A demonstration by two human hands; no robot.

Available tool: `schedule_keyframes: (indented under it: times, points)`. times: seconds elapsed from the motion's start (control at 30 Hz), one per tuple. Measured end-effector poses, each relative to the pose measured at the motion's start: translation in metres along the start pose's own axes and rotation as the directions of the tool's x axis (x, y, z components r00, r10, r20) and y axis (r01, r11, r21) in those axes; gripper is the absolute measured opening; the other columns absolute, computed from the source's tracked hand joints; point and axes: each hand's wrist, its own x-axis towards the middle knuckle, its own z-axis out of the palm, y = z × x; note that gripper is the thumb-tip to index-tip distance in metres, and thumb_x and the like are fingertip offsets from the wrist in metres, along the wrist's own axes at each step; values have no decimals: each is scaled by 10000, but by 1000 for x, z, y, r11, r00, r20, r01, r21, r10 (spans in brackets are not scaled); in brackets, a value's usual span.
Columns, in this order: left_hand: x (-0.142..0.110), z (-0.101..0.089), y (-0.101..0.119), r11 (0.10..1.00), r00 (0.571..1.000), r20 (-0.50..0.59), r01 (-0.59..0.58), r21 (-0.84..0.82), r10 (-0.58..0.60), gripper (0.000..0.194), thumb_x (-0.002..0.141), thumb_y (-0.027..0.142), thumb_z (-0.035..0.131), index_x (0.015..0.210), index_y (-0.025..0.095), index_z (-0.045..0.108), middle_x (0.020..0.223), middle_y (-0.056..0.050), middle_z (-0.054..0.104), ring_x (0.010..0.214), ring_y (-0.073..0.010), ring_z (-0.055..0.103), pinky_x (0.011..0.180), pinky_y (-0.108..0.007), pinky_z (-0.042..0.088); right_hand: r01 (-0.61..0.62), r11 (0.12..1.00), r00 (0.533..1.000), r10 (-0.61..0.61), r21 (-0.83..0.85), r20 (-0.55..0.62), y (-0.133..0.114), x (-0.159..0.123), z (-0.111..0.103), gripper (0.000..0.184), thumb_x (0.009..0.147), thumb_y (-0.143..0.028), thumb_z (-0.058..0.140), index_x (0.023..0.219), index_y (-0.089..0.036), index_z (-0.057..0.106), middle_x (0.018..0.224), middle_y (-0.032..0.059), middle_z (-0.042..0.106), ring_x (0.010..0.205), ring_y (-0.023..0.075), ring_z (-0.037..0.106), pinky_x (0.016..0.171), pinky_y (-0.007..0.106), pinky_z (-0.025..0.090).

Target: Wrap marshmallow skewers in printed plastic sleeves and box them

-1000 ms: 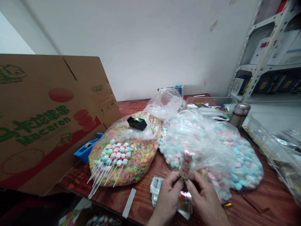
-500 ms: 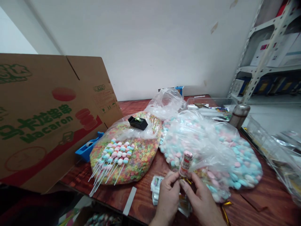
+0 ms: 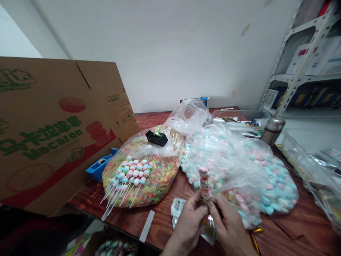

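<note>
My left hand (image 3: 189, 221) and my right hand (image 3: 229, 224) meet near the table's front edge. Both pinch the bottom of a wrapped candy skewer (image 3: 205, 182) that stands upright between them. Under my hands lies a small pile of printed clear wrappers (image 3: 178, 207). Just behind the skewer is a big clear bag of pink, blue and white candies (image 3: 253, 167). To the left, several finished skewers (image 3: 130, 175) lie on a bag of colourful cereal rings (image 3: 157, 177).
A large Macaron carton (image 3: 53, 131) stands at the left. A blue tape dispenser (image 3: 99, 168) sits beside it and a black one (image 3: 156, 137) on the ring bag. A metal flask (image 3: 272, 129), clear trays (image 3: 239, 119) and shelving (image 3: 306, 67) are at the right.
The wrapped skewer has shifted slightly left and stands straighter. My hands have closed in tighter around its base.
</note>
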Motion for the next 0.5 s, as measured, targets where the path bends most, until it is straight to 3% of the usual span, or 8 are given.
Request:
schedule_keyframes:
  times: [0.07,0.17,0.27,0.33,0.4,0.43,0.5]
  points:
    - [0,-5,6,1000,999,36,-6,-3,6,291,730,294,744,1007,205,738,1142,-104,669,1071,-258,596,948,-379,434,28,999,996,-29,14,89,-5,0,-7,168,965,-281,405,893,-224,546,809,9,583,739,165,566,676,251,437]
    - [-3,-15,19,988,991,96,-103,111,92,87,687,161,730,738,217,773,1355,-77,565,1251,-304,501,1045,-430,377,-23,996,974,3,83,228,-9,-4,-14,198,974,-304,389,860,-224,529,786,-2,566,728,157,553,661,238,430]
    - [-9,-23,30,898,976,195,-171,405,99,291,708,44,571,644,248,768,1457,-13,476,1359,-298,389,1115,-477,290,-129,982,962,91,135,256,-8,-5,-19,254,968,-363,402,783,-224,505,729,-17,529,678,152,509,623,234,406]
    - [-12,-26,32,739,963,255,-236,631,90,401,728,15,475,729,273,782,1489,17,429,1427,-277,257,1150,-515,188,-207,955,963,161,212,215,-8,-3,-21,272,949,-411,435,770,-221,513,727,-16,528,685,156,498,627,238,404]
    - [-14,-25,31,587,953,281,-292,755,112,459,752,15,437,893,289,777,1532,26,340,1460,-262,132,1157,-549,109,-282,898,953,222,337,206,-9,-2,-21,288,922,-457,478,773,-217,536,725,-14,535,682,157,494,622,239,408]
    - [-14,-24,29,556,954,269,-298,776,135,473,774,28,430,995,290,756,1553,21,286,1463,-258,103,1157,-556,93,-318,857,942,237,405,238,-9,-3,-19,299,905,-477,504,767,-215,543,712,-15,534,668,153,491,609,238,409]
    - [-14,-21,27,574,960,213,-280,769,182,467,832,80,430,1175,277,679,1579,-1,194,1461,-255,114,1161,-539,112,-401,766,907,254,502,336,-10,-7,-12,316,861,-503,566,740,-211,557,667,-18,534,613,147,495,573,241,416]
